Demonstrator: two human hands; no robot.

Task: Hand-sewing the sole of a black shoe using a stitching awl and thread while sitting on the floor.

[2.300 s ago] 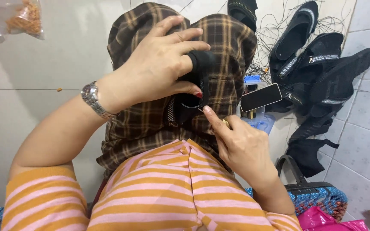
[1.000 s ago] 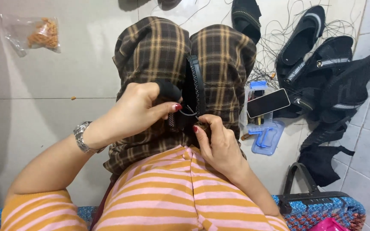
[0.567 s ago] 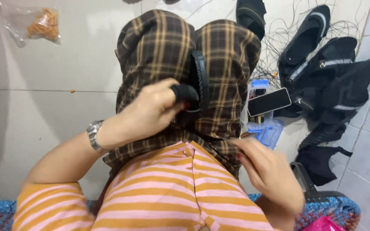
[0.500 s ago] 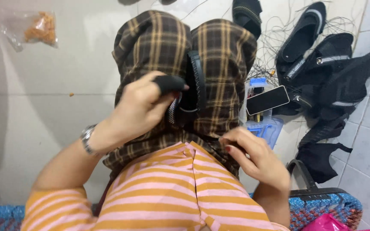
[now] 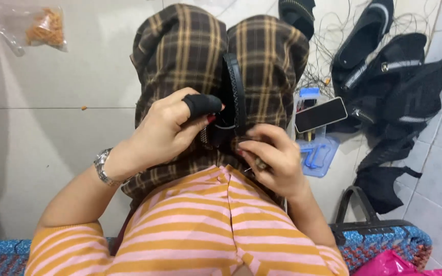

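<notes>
Black shoe upper (image 5: 234, 97) lies on lap between plaid-trousered knees (image 5: 180, 56). Left hand (image 5: 167, 130), black thumb guard (image 5: 200, 104) on, clamps upper's edge: keep it steady. Right hand (image 5: 272, 158) pinches needle (image 5: 254, 166), fingers pressed together; draw thread taut, evenly.

A clear snack bag, a dark phone screen and a pink bag on the tiled floor.

A clear plastic bag (image 5: 29, 28) with orange-brown crumbly contents lies on the pale floor tiles (image 5: 47, 138) near the far left corner. A phone (image 5: 320, 114), a slim rectangle with a black, unlit screen, rests tilted on a light blue plastic box (image 5: 317, 153) just right of the plaid-covered knees. A bright pink plastic bag (image 5: 397, 265) shows at the near right corner.
</notes>
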